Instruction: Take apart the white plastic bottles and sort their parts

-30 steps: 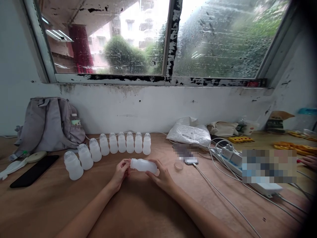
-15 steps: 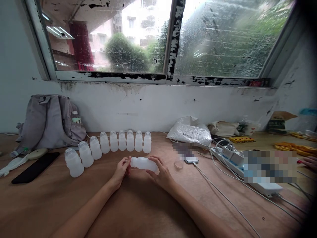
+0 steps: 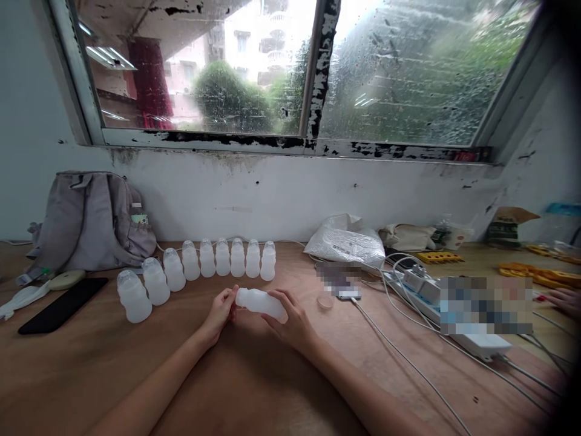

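Observation:
A frosted white plastic bottle (image 3: 258, 302) lies nearly on its side between my hands, just above the wooden table. My right hand (image 3: 290, 318) is closed around its base end, thumb below and fingers over the top. At the neck end, my left hand (image 3: 224, 309) pinches with thumb and fingertips; what sits between those fingers is hidden. Several matching bottles with clear caps stand upright in a curved row behind, the nearest end bottle (image 3: 134, 297) to the left. A small round clear-orange ring or lid (image 3: 325, 302) lies right of my right hand.
On the left are a grey backpack (image 3: 91, 221) and a black flat slab (image 3: 63, 306). To the right, a silvery plastic bag (image 3: 347, 242), a phone on a cable (image 3: 349, 295) and a white power strip (image 3: 481, 342) with loose cords. Another person's hand (image 3: 565, 298) shows at the right edge.
The bottle has tilted slightly, its base end dropping lower than the neck. Both hands keep their hold, and the view has shifted a little.

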`<state>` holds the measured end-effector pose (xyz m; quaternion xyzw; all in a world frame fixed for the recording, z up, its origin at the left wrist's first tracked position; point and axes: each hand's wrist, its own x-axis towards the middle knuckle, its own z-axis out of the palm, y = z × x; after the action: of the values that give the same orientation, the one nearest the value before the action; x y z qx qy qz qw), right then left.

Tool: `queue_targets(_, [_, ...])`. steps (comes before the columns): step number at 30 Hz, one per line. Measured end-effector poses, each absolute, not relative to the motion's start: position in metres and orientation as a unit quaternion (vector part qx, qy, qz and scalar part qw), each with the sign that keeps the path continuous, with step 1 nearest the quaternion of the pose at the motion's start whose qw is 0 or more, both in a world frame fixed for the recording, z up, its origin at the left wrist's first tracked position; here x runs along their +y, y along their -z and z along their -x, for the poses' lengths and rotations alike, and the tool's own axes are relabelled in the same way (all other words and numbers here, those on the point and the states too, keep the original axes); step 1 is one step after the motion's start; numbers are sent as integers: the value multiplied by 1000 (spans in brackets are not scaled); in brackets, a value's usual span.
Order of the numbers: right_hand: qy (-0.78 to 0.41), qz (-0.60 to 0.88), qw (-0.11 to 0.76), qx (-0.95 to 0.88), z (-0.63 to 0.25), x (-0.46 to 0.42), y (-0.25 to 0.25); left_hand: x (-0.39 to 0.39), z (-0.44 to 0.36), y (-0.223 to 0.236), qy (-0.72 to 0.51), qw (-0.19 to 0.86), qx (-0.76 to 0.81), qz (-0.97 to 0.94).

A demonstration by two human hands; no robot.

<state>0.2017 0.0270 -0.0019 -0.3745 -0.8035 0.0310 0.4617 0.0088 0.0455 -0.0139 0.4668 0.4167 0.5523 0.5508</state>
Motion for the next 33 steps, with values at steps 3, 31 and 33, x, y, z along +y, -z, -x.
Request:
queue_targets(3, [-107,425,438,-785,-203,26,-2,43,-7,9,-560,569,400,-450])
queue_targets(31, [-156,467,428,-758,-203,26,-5,44,-5,9,-574,623,341,-408])
queue_targets(33, [-168,480,429,-746,-203,25,-6,44,-6,9,-577,621,335,-411])
